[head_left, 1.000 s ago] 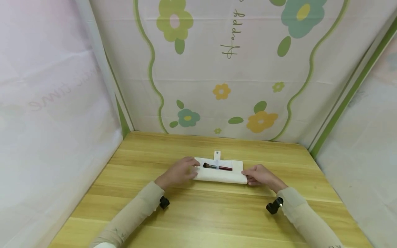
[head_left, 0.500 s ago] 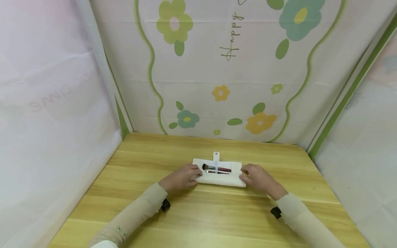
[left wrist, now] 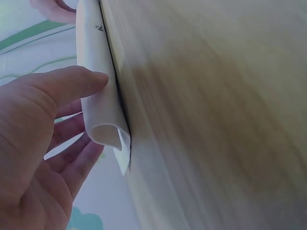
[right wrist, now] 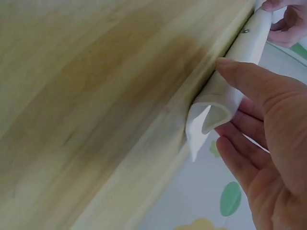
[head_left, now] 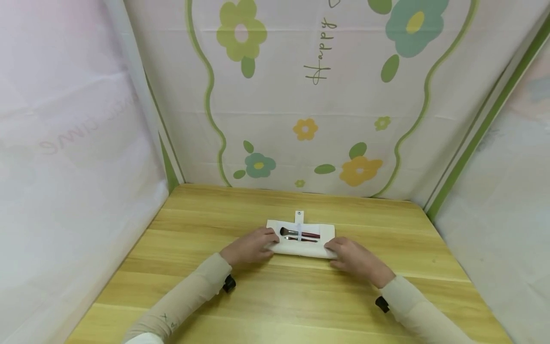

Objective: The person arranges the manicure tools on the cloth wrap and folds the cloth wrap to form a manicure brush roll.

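Observation:
A white brush roll lies partly rolled up on the table, its near edge curled into a tube. On its flat part, two makeup brushes show under a pale band: a larger brush with a dark head and red handle, and a thinner brush closer to the curl. My left hand grips the left end of the curled edge, thumb on one side and fingers on the other. At the opposite end, my right hand grips the curl likewise. The left wrist view shows the rolled end as an open loop.
A white snap strap sticks out from the roll's far edge. Wood-grain table surrounds the roll. Behind it hangs a flowered cloth wall, with further cloth walls at left and right.
The curled part has come back toward me, baring the thinner brush. My left hand has closed on the left end; my right hand has shifted inward and nearer onto the curl.

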Demonstrator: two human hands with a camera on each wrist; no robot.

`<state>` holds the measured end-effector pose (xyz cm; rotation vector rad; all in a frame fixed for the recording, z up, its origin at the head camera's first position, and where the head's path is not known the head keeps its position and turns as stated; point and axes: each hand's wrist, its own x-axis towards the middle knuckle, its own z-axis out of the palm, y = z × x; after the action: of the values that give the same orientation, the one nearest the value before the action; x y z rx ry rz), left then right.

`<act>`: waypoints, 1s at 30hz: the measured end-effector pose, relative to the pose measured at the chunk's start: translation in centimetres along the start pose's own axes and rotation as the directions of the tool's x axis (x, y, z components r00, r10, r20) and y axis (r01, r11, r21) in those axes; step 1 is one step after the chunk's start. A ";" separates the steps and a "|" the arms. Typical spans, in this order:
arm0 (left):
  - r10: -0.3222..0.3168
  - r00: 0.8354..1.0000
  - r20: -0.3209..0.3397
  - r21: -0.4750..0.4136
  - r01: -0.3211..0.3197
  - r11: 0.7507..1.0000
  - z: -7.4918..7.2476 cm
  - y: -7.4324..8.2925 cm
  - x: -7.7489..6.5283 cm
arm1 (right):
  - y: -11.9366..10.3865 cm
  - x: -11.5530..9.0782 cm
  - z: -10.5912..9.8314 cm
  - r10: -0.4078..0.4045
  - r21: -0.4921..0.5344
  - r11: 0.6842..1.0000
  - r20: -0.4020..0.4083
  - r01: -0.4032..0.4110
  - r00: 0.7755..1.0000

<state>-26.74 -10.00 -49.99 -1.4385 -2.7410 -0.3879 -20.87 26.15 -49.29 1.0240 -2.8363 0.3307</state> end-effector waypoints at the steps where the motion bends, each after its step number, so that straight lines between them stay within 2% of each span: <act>1: -0.004 1.000 0.004 -0.005 0.004 1.000 0.0 0.0 0.0 | 0.2 0.1 0.1 -0.005 0.006 1.000 0.003 0.005 1.000; 5: -0.027 0.999 0.023 -0.070 0.028 0.997 -0.1 -0.3 0.1 | 1.1 0.6 -0.1 0.017 0.091 0.996 0.064 -0.023 0.998; 9: -0.066 0.997 0.033 -0.206 0.072 0.976 -0.2 -1.1 0.4 | 2.6 1.4 -0.9 0.061 0.246 0.964 0.160 -0.099 0.985; 11: -0.099 0.994 0.042 -0.287 0.106 0.952 -0.1 -1.7 0.6 | 3.5 1.8 -1.2 0.069 0.326 0.937 0.190 -0.129 0.979; 13: -0.132 0.990 0.050 -0.378 0.141 0.915 -0.1 -2.3 0.8 | 4.5 2.2 -1.3 0.069 0.395 0.907 0.205 -0.147 0.976; 15: -0.162 0.985 0.058 -0.452 0.171 0.876 0.0 -2.8 1.0 | 5.5 2.5 -1.2 0.103 0.439 0.877 0.224 -0.195 0.969; 20: -0.250 0.965 0.083 -0.579 0.251 0.776 0.4 -4.0 1.6 | 7.1 3.1 -0.7 0.222 0.559 0.755 0.275 -0.343 0.936; 23: -0.311 0.945 0.100 -0.626 0.303 0.719 0.5 -4.4 2.0 | 7.5 3.3 -0.4 0.293 0.645 0.636 0.306 -0.424 0.906; 27: -0.386 0.916 0.110 -0.648 0.361 0.670 0.4 -4.5 2.5 | 7.6 3.5 -0.1 0.371 0.727 0.473 0.348 -0.498 0.861; 30: -0.428 0.898 0.100 -0.643 0.387 0.660 0.3 -4.4 2.8 | 7.5 3.9 0.0 0.412 0.747 0.392 0.379 -0.537 0.828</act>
<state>-31.89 -10.07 -50.85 -0.7783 -2.9969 -1.5105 -28.66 29.39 -49.88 0.1691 -2.9990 1.9070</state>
